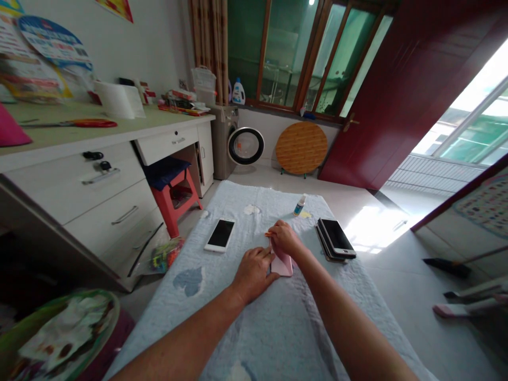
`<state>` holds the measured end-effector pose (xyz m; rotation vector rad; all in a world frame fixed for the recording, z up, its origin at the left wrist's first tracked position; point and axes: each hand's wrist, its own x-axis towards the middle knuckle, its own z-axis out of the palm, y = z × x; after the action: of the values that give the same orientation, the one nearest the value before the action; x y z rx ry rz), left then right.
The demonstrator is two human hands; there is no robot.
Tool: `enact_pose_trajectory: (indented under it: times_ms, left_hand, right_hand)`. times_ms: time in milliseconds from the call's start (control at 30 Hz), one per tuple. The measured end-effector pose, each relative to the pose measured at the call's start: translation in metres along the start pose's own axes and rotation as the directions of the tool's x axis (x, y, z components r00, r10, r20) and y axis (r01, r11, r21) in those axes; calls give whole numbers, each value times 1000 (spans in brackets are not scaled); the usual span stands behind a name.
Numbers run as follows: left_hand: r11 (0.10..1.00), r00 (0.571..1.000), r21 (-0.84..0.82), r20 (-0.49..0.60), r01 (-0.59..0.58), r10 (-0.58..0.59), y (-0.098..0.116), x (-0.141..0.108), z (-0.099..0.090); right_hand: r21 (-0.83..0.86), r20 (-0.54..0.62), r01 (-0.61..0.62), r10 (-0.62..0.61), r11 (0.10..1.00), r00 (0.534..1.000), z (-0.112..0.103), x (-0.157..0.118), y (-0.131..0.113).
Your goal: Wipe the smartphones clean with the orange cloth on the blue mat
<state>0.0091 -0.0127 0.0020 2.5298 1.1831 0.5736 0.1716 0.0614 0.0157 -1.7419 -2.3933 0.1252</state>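
Head view: hands (266,256) on a flat, pink rectangular device (282,265).

The pink phone (283,265) has a smooth back with a soft sheen; the material of the orange piece (268,234) is unclear. The cloth (234,328) beneath looks matt, soft and slightly fuzzy, with creases. The white phone (220,235) and the stacked phones (336,238) have glossy dark screens. The small bottle (300,205) looks like smooth plastic. Farther off, the round tabletop (301,147) shows wood grain, the stool (170,207) has plastic legs, the drawer handles (124,215) are shiny metal, and the tiled floor (381,254) is glossy.
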Motion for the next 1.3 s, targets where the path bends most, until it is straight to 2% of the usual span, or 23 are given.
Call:
enact_pose_trajectory:
  times_ms: [133,467,933,1100,1300]
  left_hand:
    - [1000,1000,-1,-6,14,-14,2,0,0]
    - [1000,1000,-18,-7,15,-15,1,-1,0]
    - [1000,1000,-13,-8,25,-25,1,0,-1]
    - [999,999,-16,-26,30,-30,-1,0,2]
    - [999,999,-38,-26,30,-31,0,0,1]
  right_hand:
    - [-63,98,36,-30,997,995,-4,11,4]
    - [-132,138,-56,74,990,988,-14,-1,47]
    - [-110,164,9,9,994,986,-4,23,5]
    - [-99,161,14,2,995,987,-5,19,13]
    - [-107,116,-81,93,991,989,-12,-2,40]
